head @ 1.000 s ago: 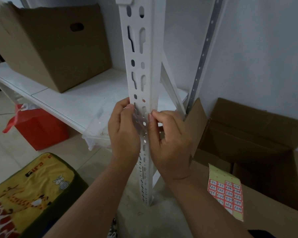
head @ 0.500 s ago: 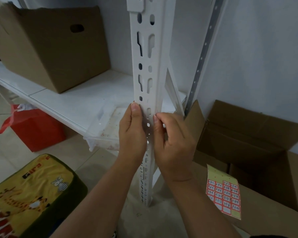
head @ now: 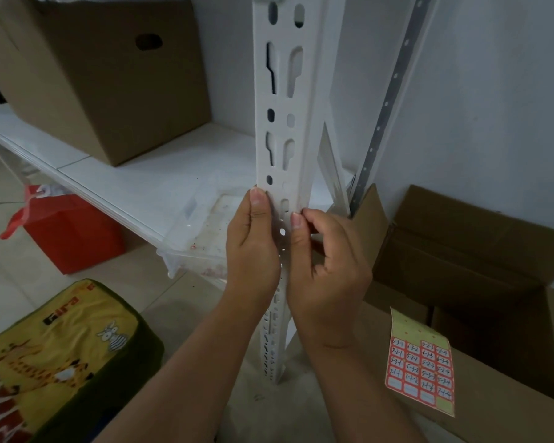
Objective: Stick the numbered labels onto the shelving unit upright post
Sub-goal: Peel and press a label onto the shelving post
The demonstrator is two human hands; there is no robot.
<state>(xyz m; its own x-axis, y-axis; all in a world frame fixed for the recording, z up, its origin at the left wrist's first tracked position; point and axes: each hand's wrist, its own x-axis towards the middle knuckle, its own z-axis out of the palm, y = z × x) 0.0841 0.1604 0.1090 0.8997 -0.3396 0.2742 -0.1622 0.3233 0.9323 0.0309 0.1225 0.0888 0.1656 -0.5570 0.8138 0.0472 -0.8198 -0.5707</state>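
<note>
Both hands have crept a little higher up the upright post [head: 282, 129] since a second ago, and the left thumb now stands straight along the post's left edge. The left hand [head: 253, 251] wraps the post from the left, fingers hidden behind it. The right hand [head: 327, 266] presses in from the right, thumb tip on the slotted front face, fingers curled round the far edge (whether a label sits under that thumb, I cannot tell). The two hands sit close together, clamped on the post with only a strip of white metal between them. The label sheet [head: 421, 362] lies well apart, lower right, on a flap of the open cardboard box [head: 480, 251]. A closed box [head: 103, 78] stands on the white shelf [head: 160, 180].
</note>
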